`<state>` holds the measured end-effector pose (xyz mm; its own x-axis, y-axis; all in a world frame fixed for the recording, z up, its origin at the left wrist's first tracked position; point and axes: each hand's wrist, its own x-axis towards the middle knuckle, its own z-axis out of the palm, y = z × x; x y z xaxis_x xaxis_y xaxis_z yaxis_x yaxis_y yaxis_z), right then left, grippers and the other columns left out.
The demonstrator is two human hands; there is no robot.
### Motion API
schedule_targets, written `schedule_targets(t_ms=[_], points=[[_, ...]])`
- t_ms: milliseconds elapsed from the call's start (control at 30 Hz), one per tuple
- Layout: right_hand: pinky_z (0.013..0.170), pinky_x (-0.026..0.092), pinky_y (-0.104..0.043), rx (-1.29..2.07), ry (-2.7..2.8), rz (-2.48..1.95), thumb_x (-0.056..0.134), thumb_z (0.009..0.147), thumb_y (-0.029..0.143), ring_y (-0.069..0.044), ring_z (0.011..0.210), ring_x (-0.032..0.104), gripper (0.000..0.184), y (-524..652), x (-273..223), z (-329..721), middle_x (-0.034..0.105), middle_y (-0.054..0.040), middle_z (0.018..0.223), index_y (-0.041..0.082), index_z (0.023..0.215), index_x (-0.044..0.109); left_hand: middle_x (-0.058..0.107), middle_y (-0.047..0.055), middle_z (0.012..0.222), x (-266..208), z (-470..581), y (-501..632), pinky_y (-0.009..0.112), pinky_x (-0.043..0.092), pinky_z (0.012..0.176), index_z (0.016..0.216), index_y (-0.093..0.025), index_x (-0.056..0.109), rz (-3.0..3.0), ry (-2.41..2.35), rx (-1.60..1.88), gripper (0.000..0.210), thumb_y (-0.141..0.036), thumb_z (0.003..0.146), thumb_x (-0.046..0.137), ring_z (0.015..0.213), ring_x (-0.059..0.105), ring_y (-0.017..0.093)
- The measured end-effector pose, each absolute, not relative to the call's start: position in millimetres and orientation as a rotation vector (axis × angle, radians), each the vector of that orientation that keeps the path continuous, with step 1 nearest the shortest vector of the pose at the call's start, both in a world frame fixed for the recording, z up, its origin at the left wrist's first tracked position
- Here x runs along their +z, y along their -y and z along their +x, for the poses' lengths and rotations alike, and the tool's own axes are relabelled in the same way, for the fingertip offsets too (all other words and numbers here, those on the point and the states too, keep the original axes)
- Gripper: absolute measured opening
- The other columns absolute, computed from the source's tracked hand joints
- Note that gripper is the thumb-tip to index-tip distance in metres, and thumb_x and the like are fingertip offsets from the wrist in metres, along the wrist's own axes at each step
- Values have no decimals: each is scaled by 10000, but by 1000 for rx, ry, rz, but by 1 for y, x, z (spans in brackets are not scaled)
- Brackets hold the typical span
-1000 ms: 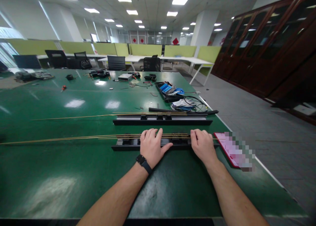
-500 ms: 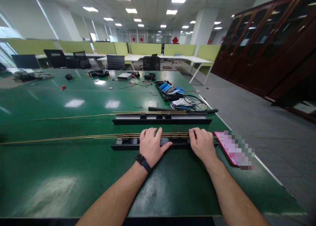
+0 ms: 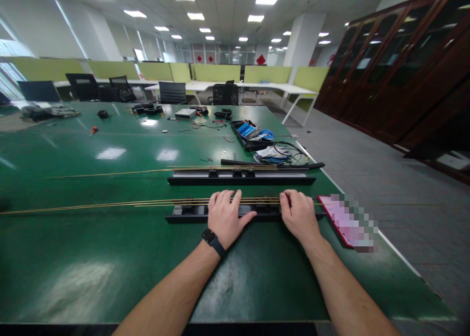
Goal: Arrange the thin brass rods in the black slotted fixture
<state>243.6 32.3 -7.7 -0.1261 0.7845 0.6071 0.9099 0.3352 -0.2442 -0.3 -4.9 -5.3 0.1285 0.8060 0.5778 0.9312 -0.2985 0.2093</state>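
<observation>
Several thin brass-coloured rods (image 3: pixel 147 203) run lengthwise over the nearer black rail (image 3: pixel 191 219) and reach far out to the left. My left hand (image 3: pixel 226 213) lies over the rods and the middle of the rail, fingers extended and thumb spread. At the rail's right part, my right hand (image 3: pixel 299 213) has its thumb and fingers closed round a rod; how many it grips is hidden. A rod sticks out to the right of it, across the phone. Behind lies a second black rail (image 3: pixel 242 180) with more rods on top.
A red-edged phone (image 3: pixel 341 221) lies right of the near rail, by the table edge. Beyond the far rail are a black strip (image 3: pixel 304 165), gloves (image 3: pixel 272 154) with cables, and a black tray (image 3: pixel 239 136) of blue items. The green table (image 3: pixel 91 248) extends left.
My right hand has shifted very slightly left, and the left end of one rod has slid a little further left. My left hand stays in place.
</observation>
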Motion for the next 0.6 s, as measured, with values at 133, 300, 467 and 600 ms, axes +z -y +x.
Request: schedule_targets(t_ms=[133,300,467,600], points=[[818,334,-390,-268,1886,-1547,376,1068,382,-241,825,587,298,-35,-10,246,682,-85,864,198,1001,601,696,137,1261,-5,0,5,511,375,1118,1331,-227,659,-2197,1728,-907,624,-657,881,695,1223,602,328],[839,352,-380,-210,1935,-1450,373,1067,348,-235,864,586,270,-33,-11,243,681,-83,903,200,1021,595,698,140,1255,-5,-1,5,516,368,1125,1332,-218,660,-2187,1728,-905,636,-664,879,693,1230,599,331],[846,356,-391,-248,1899,-1483,403,1061,381,-237,849,599,278,-35,-11,247,682,-79,889,190,1032,603,693,139,1273,-6,-1,5,505,381,1112,1341,-196,654,-2195,1723,-881,656,-672,890,673,1223,599,323],[821,355,-393,-257,1853,-1511,374,1064,367,-242,836,595,289,-36,-11,246,682,-87,886,192,1027,601,698,140,1260,-4,0,5,505,379,1117,1334,-191,658,-2185,1718,-877,645,-663,896,671,1220,604,319]])
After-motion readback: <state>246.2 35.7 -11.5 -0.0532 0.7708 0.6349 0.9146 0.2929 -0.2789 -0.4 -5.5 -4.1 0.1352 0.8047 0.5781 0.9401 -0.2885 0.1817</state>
